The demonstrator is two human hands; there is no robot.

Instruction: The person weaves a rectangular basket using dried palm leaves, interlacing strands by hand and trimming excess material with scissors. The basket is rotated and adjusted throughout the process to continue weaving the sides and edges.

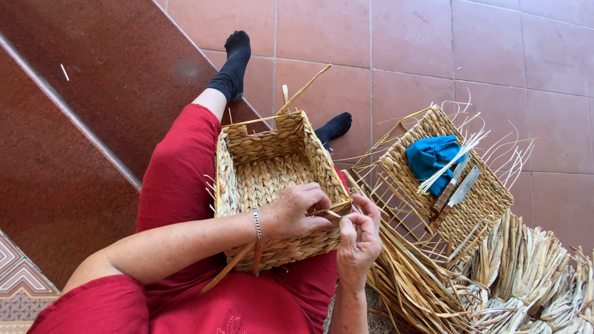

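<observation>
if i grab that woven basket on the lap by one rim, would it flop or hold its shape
The woven basket would probably hold its shape: its walls stand square and upright around an open frame. It is likely light, being dried plant strands and empty. The loose strand ends sticking up look bendy and might snag.

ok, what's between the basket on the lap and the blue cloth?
Head view: the bare wire frame side of the unfinished basket that holds the blue cloth; a strip of floor tile above it.
</observation>
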